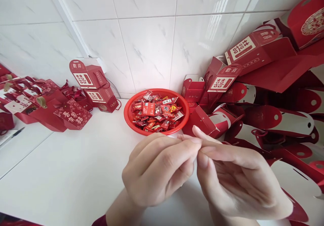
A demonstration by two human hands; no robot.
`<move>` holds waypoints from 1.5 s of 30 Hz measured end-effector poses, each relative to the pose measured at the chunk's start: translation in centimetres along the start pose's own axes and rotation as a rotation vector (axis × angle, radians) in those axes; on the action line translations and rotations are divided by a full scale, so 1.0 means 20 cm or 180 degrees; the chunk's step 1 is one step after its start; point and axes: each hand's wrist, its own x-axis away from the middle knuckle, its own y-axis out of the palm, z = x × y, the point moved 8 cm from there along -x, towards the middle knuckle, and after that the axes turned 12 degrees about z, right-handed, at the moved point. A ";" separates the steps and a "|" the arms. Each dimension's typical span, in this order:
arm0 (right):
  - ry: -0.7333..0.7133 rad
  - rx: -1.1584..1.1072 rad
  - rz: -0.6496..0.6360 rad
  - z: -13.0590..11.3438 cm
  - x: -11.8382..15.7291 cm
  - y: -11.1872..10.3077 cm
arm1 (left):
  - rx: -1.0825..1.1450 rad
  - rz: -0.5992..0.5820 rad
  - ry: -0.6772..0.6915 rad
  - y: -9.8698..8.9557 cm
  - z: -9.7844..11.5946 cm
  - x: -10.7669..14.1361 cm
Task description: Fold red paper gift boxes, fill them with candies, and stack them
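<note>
Two bare hands meet at the fingertips above a white table (pixel 76 168), in a view from a head-worn camera. The left hand (pixel 157 172) shows its back, fingers curled inward; the right hand (pixel 243 178) brings thumb and forefinger together, its palm partly turned up. Whether anything small is pinched where they meet cannot be told.

Straight beyond them, toward the tiled wall (pixel 146 50) and slightly to the left, sits a red basket (pixel 129 120) heaped with small wrapped sweets (pixel 149 109). Its longer axis appears to run left to right, across the line of the forearms. The left hand is the nearer, its knuckles overlapping the near rim in this view; contact cannot be judged. The right hand lies farther to the side.

Crowding the basket's right flank is an open red box (pixel 199 119), partly behind the right fingertips. Behind it, a printed box (pixel 222 80) leans near the wall, and a mass of red-and-white cartons (pixel 263 116) fills the right side, passing behind the right hand. To the basket's left, well apart from the hands, two stacked boxes (pixel 86 78) stand near the wall. Red gift bags (pixel 73 114) cluster farther left, with a pen (pixel 19 132) at the edge.
</note>
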 end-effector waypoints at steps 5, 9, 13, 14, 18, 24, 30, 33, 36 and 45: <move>0.0049 0.0034 -0.0038 0.01 0.02 -0.02 | -0.0025 0.0077 0.0054 0.00 0.02 -0.01; 0.0492 0.0144 -0.0284 0.06 0.05 -0.02 | -0.0267 0.0076 0.0315 0.00 0.06 0.01; 0.1011 0.0246 -0.0489 0.12 0.08 -0.02 | -0.0472 0.0118 0.0607 0.00 0.09 0.03; 0.1043 0.0267 -0.0530 0.13 0.08 -0.02 | -0.0455 0.0114 0.0613 0.00 0.09 0.03; 0.0697 0.0238 -0.0391 0.08 0.06 -0.02 | -0.0190 0.0148 0.0356 0.00 0.06 0.01; 0.0426 0.0209 -0.0173 0.04 0.03 -0.03 | 0.0128 0.0138 0.0078 0.01 0.03 -0.01; 0.0376 0.0072 -0.0286 0.03 0.03 -0.01 | 0.0032 0.0144 0.0092 0.00 0.03 -0.01; 0.0344 0.0203 -0.0265 0.04 0.03 -0.02 | -0.0135 0.0096 0.0207 0.00 0.05 0.00; 0.0280 0.0312 -0.0306 0.03 0.02 -0.02 | -0.0352 0.0065 0.0271 0.01 0.07 0.00; 0.0228 0.0326 -0.0064 0.03 0.02 -0.05 | 0.0191 0.0142 -0.0144 0.02 0.01 -0.01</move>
